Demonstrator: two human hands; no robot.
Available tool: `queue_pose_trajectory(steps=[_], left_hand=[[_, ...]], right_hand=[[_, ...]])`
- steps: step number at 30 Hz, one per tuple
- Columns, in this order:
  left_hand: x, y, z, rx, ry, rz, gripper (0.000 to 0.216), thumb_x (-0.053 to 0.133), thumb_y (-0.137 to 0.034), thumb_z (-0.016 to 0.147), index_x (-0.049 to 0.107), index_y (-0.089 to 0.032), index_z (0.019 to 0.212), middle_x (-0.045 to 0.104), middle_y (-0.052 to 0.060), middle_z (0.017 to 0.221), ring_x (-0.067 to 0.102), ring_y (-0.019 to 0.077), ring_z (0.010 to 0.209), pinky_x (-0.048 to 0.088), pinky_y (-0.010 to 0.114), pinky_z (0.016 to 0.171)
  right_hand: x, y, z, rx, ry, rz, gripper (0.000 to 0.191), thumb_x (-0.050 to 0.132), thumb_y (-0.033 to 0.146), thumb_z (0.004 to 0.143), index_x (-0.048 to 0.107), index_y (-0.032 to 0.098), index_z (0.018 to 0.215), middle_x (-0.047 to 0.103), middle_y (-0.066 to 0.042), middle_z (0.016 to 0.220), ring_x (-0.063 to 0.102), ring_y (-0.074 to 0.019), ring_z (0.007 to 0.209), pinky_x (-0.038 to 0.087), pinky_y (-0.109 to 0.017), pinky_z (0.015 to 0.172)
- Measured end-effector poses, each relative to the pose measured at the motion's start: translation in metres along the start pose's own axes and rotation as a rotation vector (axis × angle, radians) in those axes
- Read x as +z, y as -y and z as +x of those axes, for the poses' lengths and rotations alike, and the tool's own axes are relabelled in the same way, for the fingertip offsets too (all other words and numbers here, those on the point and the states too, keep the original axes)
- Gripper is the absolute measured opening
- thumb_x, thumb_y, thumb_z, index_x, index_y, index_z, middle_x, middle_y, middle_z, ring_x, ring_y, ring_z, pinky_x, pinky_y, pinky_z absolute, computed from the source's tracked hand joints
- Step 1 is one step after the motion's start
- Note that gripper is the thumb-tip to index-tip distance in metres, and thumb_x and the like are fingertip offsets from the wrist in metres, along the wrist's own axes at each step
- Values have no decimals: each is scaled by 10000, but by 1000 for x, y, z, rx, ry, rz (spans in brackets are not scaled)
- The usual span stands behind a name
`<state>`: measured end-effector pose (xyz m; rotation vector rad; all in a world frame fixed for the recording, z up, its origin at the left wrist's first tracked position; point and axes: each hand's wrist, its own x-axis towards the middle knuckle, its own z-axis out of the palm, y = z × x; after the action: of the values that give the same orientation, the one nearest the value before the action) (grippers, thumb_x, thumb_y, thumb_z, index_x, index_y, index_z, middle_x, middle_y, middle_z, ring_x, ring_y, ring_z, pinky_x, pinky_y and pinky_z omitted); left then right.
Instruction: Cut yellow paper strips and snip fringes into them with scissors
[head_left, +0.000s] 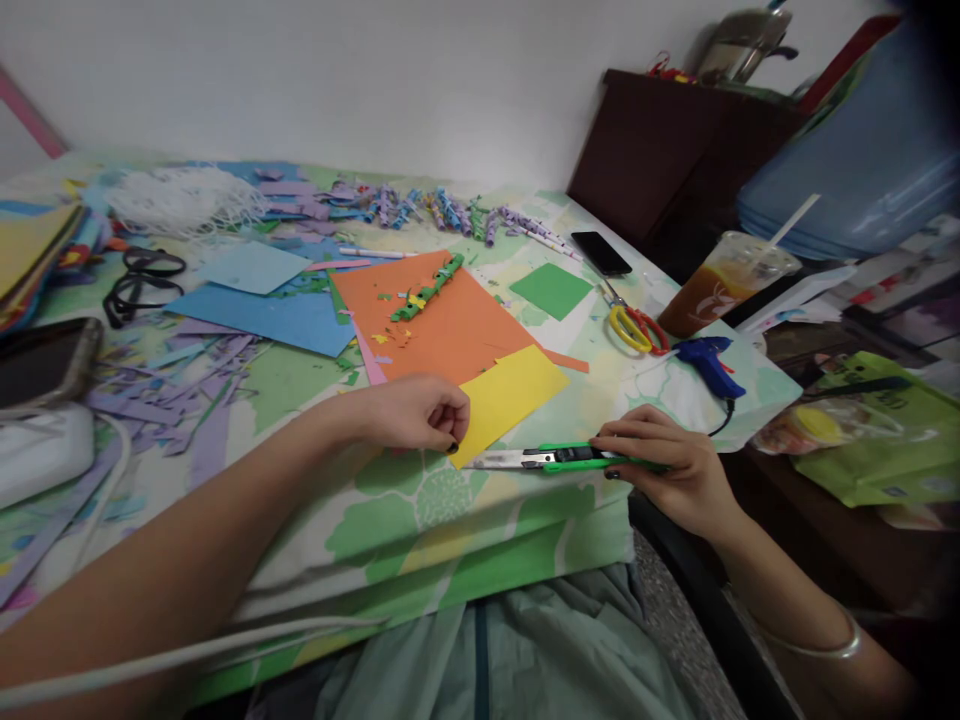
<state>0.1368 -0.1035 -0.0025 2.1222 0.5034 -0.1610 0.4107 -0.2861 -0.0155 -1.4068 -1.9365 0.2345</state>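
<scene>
My right hand (671,465) grips a green utility knife (574,457) whose blade is out and points left, its tip close to the near corner of a yellow paper sheet (517,395). Fingers curled, my left hand (424,412) pinches the left edge of that sheet. The yellow paper overlaps a larger orange sheet (442,320). On the orange sheet lies a green paper roll (429,288) with yellow bits, among small scraps. A green paper square (553,290) lies farther back, to the right.
Scissors (631,328), a blue glue gun (711,365), a black phone (601,253) and a drink cup (712,285) stand or lie at right. Purple paper strips (172,400), blue paper (277,312), glasses (144,282) and white string (184,200) cover the left. Several paper rolls (450,210) line the back.
</scene>
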Motion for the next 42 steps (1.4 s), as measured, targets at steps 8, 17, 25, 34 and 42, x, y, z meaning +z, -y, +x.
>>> queue_pose_trajectory(steps=[8,17,25,34,42], left_hand=[[0,1,1,3,4,0,56,557,-199,699,592,-176,737,498,-41,542,456,101,461,355,210,436],[1,-2,1,-21,-120,56,142,585,-296,740,572,-188,831,533,-41,592,507,115,521,380,221,496],[31,-36,6,-251,-462,496,492,564,-617,710,547,-175,924,591,143,1037,571,308,887,387,349,642],[44,-36,14,-204,-424,318,81,539,-214,728,459,-210,717,599,69,795,553,236,780,364,315,624],[23,-19,10,-21,-754,3,208,555,-135,734,647,-200,909,601,30,834,571,190,813,423,310,741]], right_hand=[[1,0,1,-25,14,41,246,661,213,827,740,285,1049,737,-75,961,616,-258,828,508,-444,771],[-6,-5,-3,88,-89,107,179,721,327,777,771,285,944,757,-65,891,648,-275,815,520,-451,769],[-27,-45,2,266,-426,-149,247,707,294,774,740,214,1006,732,-92,909,651,-276,835,526,-424,752],[-10,-78,88,287,-342,-410,238,667,279,834,678,171,1045,706,-97,984,617,-272,953,470,-484,887],[11,-74,138,441,-49,-342,255,568,284,928,580,162,1151,598,-82,1163,613,-220,980,522,-416,827]])
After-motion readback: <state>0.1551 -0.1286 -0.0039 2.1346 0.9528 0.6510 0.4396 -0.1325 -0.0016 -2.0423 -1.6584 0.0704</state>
